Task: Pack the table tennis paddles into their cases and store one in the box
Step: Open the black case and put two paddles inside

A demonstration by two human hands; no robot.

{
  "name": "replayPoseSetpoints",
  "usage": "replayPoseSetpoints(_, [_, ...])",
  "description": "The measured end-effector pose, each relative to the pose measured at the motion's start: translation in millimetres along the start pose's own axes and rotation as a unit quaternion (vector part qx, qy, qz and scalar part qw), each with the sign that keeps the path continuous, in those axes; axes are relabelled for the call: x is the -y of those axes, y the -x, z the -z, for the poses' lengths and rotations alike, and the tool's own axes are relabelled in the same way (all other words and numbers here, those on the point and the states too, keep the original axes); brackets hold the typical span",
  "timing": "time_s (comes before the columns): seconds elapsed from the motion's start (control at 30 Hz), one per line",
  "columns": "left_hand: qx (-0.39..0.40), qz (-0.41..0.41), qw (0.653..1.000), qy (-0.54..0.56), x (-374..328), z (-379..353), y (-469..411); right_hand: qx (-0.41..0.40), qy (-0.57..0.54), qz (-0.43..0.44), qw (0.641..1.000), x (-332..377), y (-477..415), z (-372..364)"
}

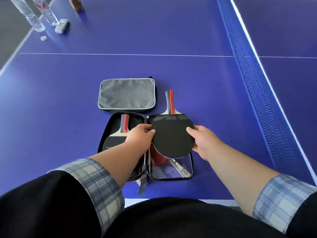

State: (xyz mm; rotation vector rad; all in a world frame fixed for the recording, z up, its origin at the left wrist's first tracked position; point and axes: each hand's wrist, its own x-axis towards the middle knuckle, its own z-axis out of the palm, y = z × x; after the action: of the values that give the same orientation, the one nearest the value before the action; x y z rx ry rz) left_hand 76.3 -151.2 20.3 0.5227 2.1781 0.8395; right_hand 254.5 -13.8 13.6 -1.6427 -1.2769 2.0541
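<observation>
An open black zip case (pixel 190 170) lies near the front edge of the blue table. In its left half rests one paddle (pixel 114 140), black face up, handle pointing away. Over the right half I hold a second paddle (pixel 172 134), black face up, handle pointing away past the case's edge. My left hand (pixel 139 135) grips its blade's left rim and my right hand (pixel 201 141) grips the right rim. Under this paddle, something red shows inside a clear pocket. A closed grey case (pixel 127 95) lies just behind the open one.
The net (pixel 253 78) runs along the right side. Two clear plastic bottles (pixel 35 16), a small grey block (pixel 62 25) and a small white ball (pixel 43 38) stand at the far left corner. A brown object (pixel 77 4) sits at the back.
</observation>
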Motion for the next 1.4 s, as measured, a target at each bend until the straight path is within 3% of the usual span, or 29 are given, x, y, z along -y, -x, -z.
replayPoseSetpoints(0.3, [-0.026,0.054,0.998,-0.004,93.7,101.7,-0.6,-0.003,0.153,0.034,0.988,-44.9,24.9,-132.2])
replayPoseSetpoints(0.63, [0.017,0.069,0.995,-0.072,138.8,129.6,-5.4,-0.043,0.361,0.063,0.929,-67.7,42.6,-177.8])
replayPoseSetpoints(0.93, [0.051,0.071,0.989,-0.121,137.5,134.0,-7.7,-0.081,0.393,0.037,0.915,-75.7,45.5,-182.1])
replayPoseSetpoints(1.17, [0.054,0.073,0.982,-0.165,126.8,132.4,-5.8,-0.055,0.375,0.043,0.924,-68.5,46.6,-176.5])
replayPoseSetpoints(1.27, [-0.006,0.078,0.987,-0.139,117.3,125.5,-1.2,-0.184,0.364,0.115,0.906,-52.9,42.2,-146.4])
replayPoseSetpoints(1.33, [-0.055,0.006,0.981,-0.185,111.3,117.8,1.1,-0.261,0.36,0.117,0.888,-44.3,38.2,-111.7])
replayPoseSetpoints(1.4, [-0.057,-0.094,0.97,-0.218,99.6,107.4,4.4,-0.287,0.381,0.064,0.877,-41.2,31.1,-75.9])
